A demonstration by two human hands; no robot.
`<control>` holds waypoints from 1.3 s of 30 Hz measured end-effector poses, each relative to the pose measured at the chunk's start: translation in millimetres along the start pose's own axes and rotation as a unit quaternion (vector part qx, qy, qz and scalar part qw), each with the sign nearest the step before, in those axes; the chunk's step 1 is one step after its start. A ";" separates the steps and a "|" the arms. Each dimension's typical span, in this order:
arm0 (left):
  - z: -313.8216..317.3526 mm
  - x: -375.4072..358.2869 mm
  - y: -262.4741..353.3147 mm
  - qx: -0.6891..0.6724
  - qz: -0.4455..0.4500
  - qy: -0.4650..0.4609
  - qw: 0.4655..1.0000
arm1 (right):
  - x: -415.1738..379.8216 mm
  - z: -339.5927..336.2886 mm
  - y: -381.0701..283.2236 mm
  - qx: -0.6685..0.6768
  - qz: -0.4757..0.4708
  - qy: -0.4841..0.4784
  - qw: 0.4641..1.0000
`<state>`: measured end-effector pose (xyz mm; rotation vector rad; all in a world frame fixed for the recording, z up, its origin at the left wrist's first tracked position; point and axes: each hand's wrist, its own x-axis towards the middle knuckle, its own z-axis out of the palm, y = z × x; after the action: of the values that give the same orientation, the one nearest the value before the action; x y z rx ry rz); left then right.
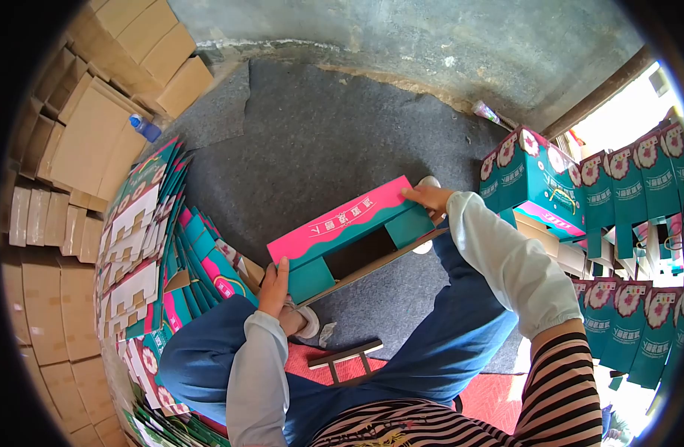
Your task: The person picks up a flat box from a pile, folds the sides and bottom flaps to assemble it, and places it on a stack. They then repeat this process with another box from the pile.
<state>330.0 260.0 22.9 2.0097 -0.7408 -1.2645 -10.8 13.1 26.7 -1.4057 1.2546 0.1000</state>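
Between my two hands is a pink and teal cardboard gift box, held above the floor in front of my knees. Its pink panel with white lettering lies along the far side, and a dark opening shows between teal end flaps. My left hand grips the near left corner, thumb up on the panel. At the far right corner, my right hand is closed over the edge, its fingers partly hidden by the box. Left of my knee lean stacks of flat printed cartons, apart from my hands.
Assembled teal boxes stand in rows at the right, some stacked. Brown cartons are piled along the left, with a blue bottle beside them. A small dark frame-like object lies on the red mat between my legs.
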 end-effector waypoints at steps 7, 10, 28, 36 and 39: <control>-1.9 -6.7 29.3 0.057 -0.013 0.047 0.997 | -8.6 -4.1 -35.3 -0.200 -0.049 0.132 0.969; -3.2 8.6 36.9 0.089 0.141 0.101 0.981 | -23.2 -24.3 -45.1 -0.181 -0.116 0.201 0.956; 308.2 -13.9 279.5 0.158 0.546 -0.144 0.810 | -298.2 -208.7 186.8 0.113 -0.225 0.620 0.743; 420.3 -32.8 264.0 0.165 0.475 -0.293 0.813 | -302.6 -199.6 307.7 0.242 -0.045 0.731 0.636; 433.3 -37.3 274.3 0.178 0.464 -0.321 0.806 | -300.5 -216.1 345.2 0.211 -0.027 0.751 0.625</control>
<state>-115.3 18.2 110.0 1.0552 -2.0935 -1.1781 -503.0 122.8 70.1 -0.8905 2.2892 -1.6514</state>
